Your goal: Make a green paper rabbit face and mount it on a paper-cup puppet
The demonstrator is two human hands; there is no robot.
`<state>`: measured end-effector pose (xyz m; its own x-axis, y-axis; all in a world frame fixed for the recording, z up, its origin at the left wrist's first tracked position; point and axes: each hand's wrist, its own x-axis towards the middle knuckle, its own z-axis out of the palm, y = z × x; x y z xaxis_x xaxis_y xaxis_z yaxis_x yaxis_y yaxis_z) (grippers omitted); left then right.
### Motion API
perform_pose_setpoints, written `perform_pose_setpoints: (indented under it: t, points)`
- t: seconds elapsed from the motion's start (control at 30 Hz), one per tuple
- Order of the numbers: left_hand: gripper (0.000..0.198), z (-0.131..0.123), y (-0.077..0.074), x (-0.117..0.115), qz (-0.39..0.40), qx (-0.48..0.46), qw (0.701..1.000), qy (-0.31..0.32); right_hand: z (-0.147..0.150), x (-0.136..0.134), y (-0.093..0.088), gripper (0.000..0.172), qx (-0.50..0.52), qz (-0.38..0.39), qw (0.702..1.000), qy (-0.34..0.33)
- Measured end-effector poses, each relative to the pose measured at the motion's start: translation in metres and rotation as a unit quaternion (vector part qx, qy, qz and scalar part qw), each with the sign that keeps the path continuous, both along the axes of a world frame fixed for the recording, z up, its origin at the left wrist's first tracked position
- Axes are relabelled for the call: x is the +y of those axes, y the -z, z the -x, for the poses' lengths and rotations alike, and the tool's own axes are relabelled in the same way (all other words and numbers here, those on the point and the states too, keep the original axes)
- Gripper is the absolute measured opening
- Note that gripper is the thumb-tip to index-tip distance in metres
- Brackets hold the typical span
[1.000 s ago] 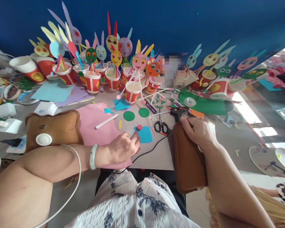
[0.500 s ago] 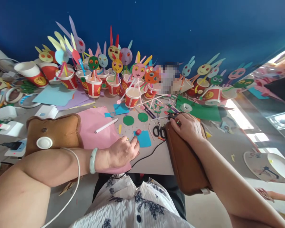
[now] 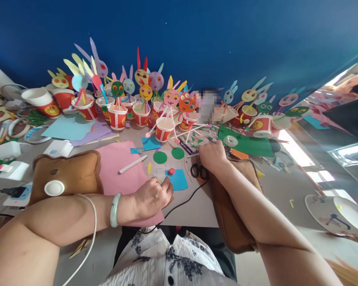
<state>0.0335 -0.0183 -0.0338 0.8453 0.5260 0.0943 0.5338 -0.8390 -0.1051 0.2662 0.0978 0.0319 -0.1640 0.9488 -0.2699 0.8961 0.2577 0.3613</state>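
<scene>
My left hand [image 3: 154,197] is closed above the table's front edge, beside a square of blue paper [image 3: 179,180] with a small red roll [image 3: 171,171] on it. What its fingers hold, if anything, is hidden. My right hand [image 3: 212,155] is curled down over the paper scraps, just beyond the black scissors [image 3: 199,171]; its fingertips do not show. Under the right forearm lies a brown cushion-like pouch [image 3: 232,206]. Two green paper circles [image 3: 160,157] lie between the hands, and a white pen [image 3: 133,165] rests on pink paper [image 3: 116,159].
Red-and-white paper cups [image 3: 164,133] holding rabbit-faced paper figures line the back. A second brown pouch [image 3: 74,171] sits at left, near white chargers [image 3: 16,171]. A black cable [image 3: 185,194] crosses the front. Green paper [image 3: 253,145] and a tape roll [image 3: 230,140] lie at right.
My right hand has left the top of the brown pouch and moved left, to the scraps by the scissors. My left hand stays closed in nearly the same place. The view has tilted slightly up.
</scene>
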Motion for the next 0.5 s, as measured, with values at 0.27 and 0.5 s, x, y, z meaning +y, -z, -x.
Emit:
perform_pose_setpoints:
  t: [0.27, 0.5]
  points:
    - [0.022, 0.000, 0.005, 0.003, 0.022, -0.019, 0.999, -0.016, 0.004, -0.014, 0.014, 0.036, 0.023, -0.041, 0.999, -0.006]
    - [0.021, 0.001, 0.008, 0.006, 0.007, -0.042, 0.999, -0.029, -0.013, -0.009, 0.004, 0.035, 0.068, -0.054, 0.995, 0.045]
